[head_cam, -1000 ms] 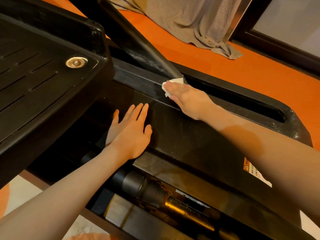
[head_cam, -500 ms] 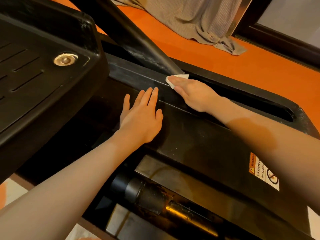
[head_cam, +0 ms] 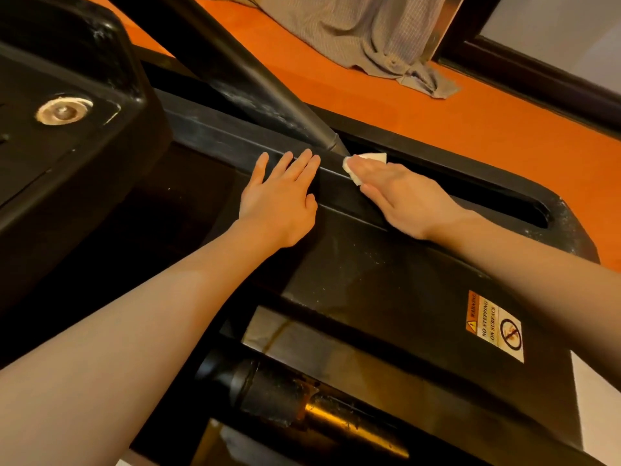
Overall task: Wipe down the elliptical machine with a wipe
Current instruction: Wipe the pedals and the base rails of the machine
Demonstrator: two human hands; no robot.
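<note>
my right hand lies flat, fingers straight and together, pressing the white wipe onto the raised black ridge of the elliptical machine. only a folded corner of the wipe shows past my fingertips, the rest is hidden under the hand. wipe sits just beside the base of the slanted black tube where it meets the housing. my left hand is flat too, fingers straight and slightly spread, palm down on the same housing, holding nothing, fingertips touching the ridge, close to the right hand but apart from it. past the right hand a long slot runs along the housing top. dusty white specks on the housing near the right wrist. warning sticker near the right edge of the cover, reads no stepping on surface. below the cover a dark roller and a brass-coloured rail. far left, the black foot pedal with a round metal bolt. orange floor behind the machine, grey curtain bunched on it at the top.
</note>
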